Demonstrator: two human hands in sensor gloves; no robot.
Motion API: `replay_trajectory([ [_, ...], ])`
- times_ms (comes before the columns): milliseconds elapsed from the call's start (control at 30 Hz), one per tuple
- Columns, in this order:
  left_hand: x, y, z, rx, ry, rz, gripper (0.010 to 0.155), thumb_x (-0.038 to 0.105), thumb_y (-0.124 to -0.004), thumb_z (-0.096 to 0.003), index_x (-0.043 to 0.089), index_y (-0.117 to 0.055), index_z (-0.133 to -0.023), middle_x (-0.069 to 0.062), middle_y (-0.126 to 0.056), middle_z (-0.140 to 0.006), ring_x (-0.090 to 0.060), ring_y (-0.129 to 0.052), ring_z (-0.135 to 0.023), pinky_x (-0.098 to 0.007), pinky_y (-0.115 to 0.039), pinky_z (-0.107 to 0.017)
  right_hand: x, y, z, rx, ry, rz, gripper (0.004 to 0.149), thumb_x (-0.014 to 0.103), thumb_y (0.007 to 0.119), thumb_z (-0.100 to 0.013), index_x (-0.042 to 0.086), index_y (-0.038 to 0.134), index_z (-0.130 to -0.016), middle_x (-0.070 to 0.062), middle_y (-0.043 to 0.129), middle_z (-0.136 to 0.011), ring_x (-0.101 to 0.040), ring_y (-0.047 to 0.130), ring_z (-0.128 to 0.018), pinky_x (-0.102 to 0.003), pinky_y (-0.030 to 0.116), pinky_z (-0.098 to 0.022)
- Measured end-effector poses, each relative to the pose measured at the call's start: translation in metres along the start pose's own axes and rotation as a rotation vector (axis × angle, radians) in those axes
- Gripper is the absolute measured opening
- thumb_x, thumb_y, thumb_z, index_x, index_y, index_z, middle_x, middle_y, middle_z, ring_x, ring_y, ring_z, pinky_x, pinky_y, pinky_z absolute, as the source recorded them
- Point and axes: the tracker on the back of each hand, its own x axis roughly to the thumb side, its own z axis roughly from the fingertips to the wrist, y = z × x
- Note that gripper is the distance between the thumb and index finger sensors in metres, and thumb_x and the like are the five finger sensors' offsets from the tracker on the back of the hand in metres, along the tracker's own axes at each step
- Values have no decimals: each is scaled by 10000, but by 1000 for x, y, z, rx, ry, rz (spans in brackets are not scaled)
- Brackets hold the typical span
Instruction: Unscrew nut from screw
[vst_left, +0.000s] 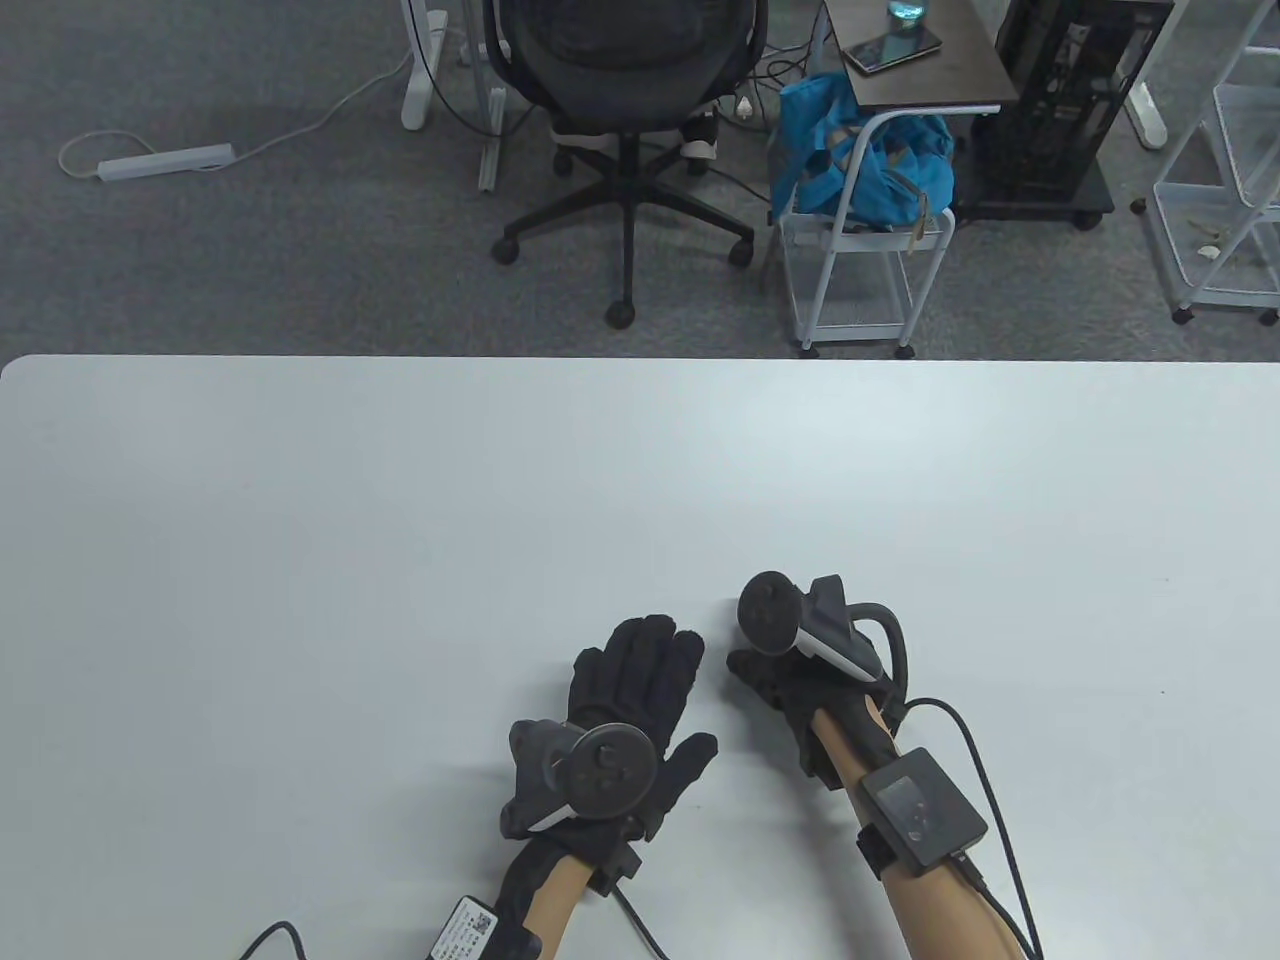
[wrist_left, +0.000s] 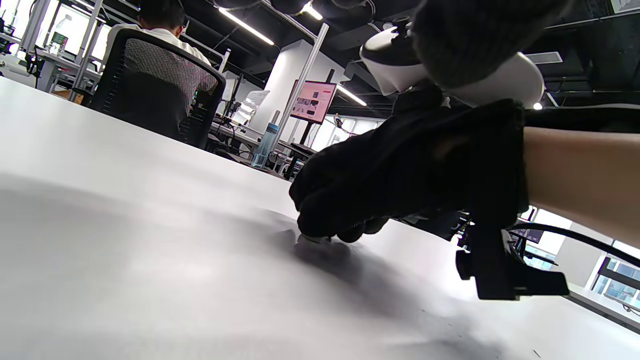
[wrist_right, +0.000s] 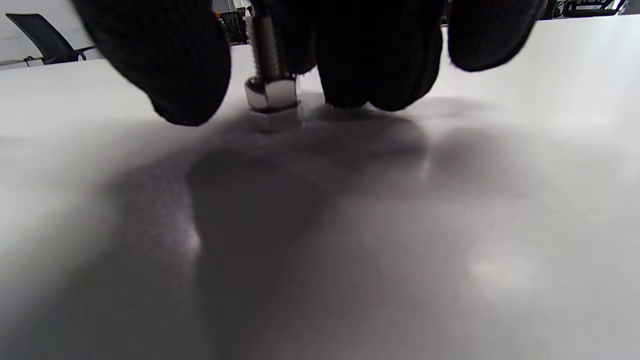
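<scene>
Step in hand, as I judge it: securing the fastener before any turning starts. My right hand (vst_left: 790, 670), in its black sensor glove, is curled fingers-down onto the pale grey tabletop (vst_left: 300, 550), just right of my left hand (vst_left: 640, 700). The right wrist view shows what it holds: a threaded silver steel screw (wrist_right: 265, 40) standing upright, its shank running up between my gloved fingers (wrist_right: 380, 65), with the bright hexagonal steel nut (wrist_right: 272, 94) at its lower end, touching or almost touching the tabletop. The screw's upper part is hidden inside my grip. My left hand lies spread and flat, palm down, fingers wide, holding nothing. Nut appears fully on the thread; unscrewing not yet begun. Next move, my estimate: bring the left fingers across to pinch the nut's flats, hold the shank steady with the right, and turn one against the other; the nut is small and low, so the pinch must be precise. View notes: the table view hides screw and nut entirely under my right hand; the left wrist view shows only a small pale glint beneath those fingertips, too indistinct to identify; only the right wrist view resolves thread and hex.
</scene>
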Motion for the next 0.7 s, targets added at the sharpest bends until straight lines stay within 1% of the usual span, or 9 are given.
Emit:
replay_trajectory([
  [133, -1, 0, 0, -3, 6, -1, 886, 537, -781, -490, 280, -286, -1179, -160, -296, -1248, -446, -343, -1143, -729, -347, -737, 2, 1, -3, -25, 5, 29, 675, 456, 860, -477, 120, 657, -1026, -132, 846, -839, -384, 882, -654, -635, 702, -610],
  [267, -1, 0, 0, -10, 8, -7, 887, 539, -780, -490, 276, -287, -1180, -163, -298, -1247, -448, -344, -1141, -730, -348, -736, 5, 3, -3, -57, 2, 68, 635, 451, 860, -474, 129, 696, -997, -120, 867, -810, -371, 898, -625, -633, 705, -609],
  [433, 0, -1, -1, -17, 7, -18, 885, 543, -777, -491, 279, -288, -1179, -161, -299, -1248, -445, -347, -1142, -729, -351, -736, 10, 5, 1, -121, -29, 113, 533, 373, 866, -479, 140, 747, -943, -117, 900, -765, -348, 927, -589, -618, 731, -600],
  [500, 0, -1, -1, -19, 6, -22, 885, 546, -773, -492, 278, -285, -1180, -163, -299, -1247, -446, -349, -1142, -728, -354, -735, 11, 2, 5, -158, -45, 127, 527, 375, 858, -480, 147, 741, -940, -107, 898, -766, -337, 929, -593, -609, 740, -603],
  [533, 0, -1, -1, -18, 5, -24, 882, 547, -768, -494, 276, -285, -1181, -163, -302, -1247, -446, -351, -1141, -727, -356, -735, 10, -1, 10, -199, -64, 104, 527, 375, 857, -479, 140, 741, -937, -110, 900, -759, -336, 931, -584, -611, 744, -594],
  [567, 0, -1, 0, -16, 4, -27, 880, 547, -767, -493, 277, -290, -1180, -164, -306, -1246, -447, -355, -1140, -727, -358, -735, 10, -3, 13, -214, -73, 91, 528, 373, 856, -481, 136, 740, -937, -114, 897, -757, -337, 930, -582, -612, 746, -590],
  [700, 3, -3, -1, -16, -4, -44, 871, 540, -765, -497, 277, -293, -1180, -164, -313, -1246, -447, -362, -1139, -726, -359, -735, 7, -22, 40, -293, -84, -10, 527, 374, 847, -486, 131, 733, -939, -116, 890, -758, -335, 926, -582, -611, 749, -586],
])
